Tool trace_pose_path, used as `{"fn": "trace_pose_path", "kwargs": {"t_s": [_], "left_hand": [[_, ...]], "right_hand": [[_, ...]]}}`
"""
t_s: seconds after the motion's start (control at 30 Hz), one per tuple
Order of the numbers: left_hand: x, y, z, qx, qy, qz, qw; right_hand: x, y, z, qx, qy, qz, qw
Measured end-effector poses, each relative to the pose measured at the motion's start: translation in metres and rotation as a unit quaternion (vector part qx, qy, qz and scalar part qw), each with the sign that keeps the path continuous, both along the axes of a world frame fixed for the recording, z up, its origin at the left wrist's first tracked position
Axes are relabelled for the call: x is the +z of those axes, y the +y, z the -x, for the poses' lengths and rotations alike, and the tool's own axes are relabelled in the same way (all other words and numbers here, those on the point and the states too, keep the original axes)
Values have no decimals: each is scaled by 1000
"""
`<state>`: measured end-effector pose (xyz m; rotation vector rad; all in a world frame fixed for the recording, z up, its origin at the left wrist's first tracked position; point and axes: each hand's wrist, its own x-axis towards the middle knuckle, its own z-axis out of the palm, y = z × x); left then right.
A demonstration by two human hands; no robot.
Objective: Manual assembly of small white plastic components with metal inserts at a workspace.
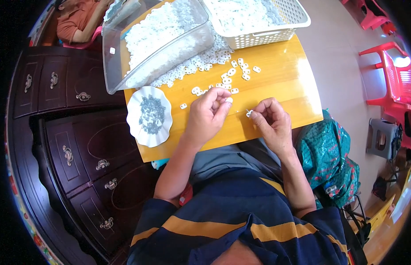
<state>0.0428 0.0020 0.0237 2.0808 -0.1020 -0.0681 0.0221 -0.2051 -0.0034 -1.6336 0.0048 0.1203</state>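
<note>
Left hand (206, 114), centre: thumb and forefinger pinched on white piece (229, 100). Right hand (274, 125), right of centre: pinched on metal-pinned clip (249, 113), just lower right of that piece, apart; long axes unclear. Loose two-hole plates (226, 81): upper centre, tabletop (280, 62), nearer left hand.

The table (280, 73) is honey-yellow with faint wood grain. The pieces (226, 81) are white; the bowl (133, 104) is white too, the bits (150, 110) in it grey. The bin (111, 73) is clear grey, the basket (260, 40) cream, patterned with holes. The shirt (241, 190) is navy with mustard bands, the trousers (214, 157) grey. The cabinet (33, 104) is dark reddish brown. The bag (327, 150) is green with red marks, the chairs (394, 75) pinkish red.
</note>
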Motion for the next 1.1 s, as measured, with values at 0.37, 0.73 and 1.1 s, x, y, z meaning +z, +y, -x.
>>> {"fn": "trace_pose_path", "kwargs": {"t_s": [0.37, 0.73, 1.1], "left_hand": [[-7, -5, 10, -27, 179, 291, 939], [-1, -13, 10, -13, 193, 306, 932], [-6, -13, 12, -20, 172, 292, 941]], "right_hand": [[3, -2, 0, 19, 15, -25, 999], [4, -2, 1, 31, 15, -33, 999], [9, -1, 0, 40, -1, -2, 999]]}}
